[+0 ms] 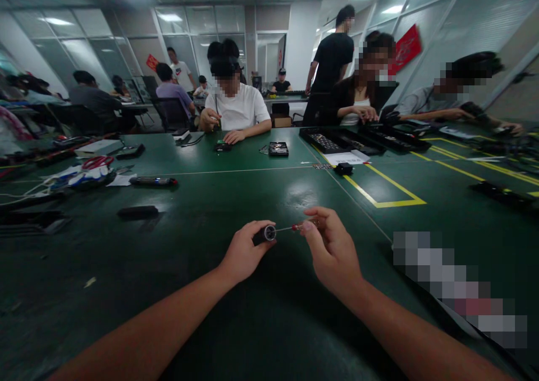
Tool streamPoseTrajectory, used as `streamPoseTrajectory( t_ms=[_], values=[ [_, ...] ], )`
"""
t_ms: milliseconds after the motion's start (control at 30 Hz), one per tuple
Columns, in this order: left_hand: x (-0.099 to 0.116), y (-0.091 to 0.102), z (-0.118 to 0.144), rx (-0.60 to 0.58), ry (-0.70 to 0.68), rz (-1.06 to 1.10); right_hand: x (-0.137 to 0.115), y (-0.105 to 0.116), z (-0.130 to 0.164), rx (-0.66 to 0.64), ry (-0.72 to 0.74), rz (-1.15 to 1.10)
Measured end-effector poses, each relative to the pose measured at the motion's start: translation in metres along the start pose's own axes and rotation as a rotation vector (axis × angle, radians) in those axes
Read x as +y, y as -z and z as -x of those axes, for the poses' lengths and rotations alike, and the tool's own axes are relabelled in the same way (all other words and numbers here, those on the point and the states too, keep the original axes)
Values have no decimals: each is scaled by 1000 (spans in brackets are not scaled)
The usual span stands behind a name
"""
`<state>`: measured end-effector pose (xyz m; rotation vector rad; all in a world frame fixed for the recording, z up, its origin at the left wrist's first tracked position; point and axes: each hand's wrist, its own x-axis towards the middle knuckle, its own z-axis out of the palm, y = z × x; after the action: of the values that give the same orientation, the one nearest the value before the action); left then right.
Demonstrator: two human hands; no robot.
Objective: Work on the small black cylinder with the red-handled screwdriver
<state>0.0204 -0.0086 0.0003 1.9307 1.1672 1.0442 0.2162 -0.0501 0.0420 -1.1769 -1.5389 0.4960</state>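
Fingers (257, 236) of the left hand (243, 253) pinched a small dark cylinder (266, 234), its open end turned toward the right hand (332, 250), whose fingers gripped a thin screwdriver (300, 226) aimed into that end, likely for alignment, both held just above the green worktop (219, 195) near its near edge.

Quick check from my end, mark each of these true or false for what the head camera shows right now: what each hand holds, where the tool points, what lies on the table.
1. The left hand holds a small dark cylinder. True.
2. The right hand is empty. False: it grips a thin screwdriver.
3. The screwdriver's tip points at the cylinder's end. True.
4. The table is white. False: it is dark green.
5. Red-handled scissors lie far left. True.
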Motion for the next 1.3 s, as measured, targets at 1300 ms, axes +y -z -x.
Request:
streamPoseTrajectory(
  t_ms=[1300],
  values=[
    [2,0,0,0,2,-23,-1,4,-5,-50,16,79]
  ],
)
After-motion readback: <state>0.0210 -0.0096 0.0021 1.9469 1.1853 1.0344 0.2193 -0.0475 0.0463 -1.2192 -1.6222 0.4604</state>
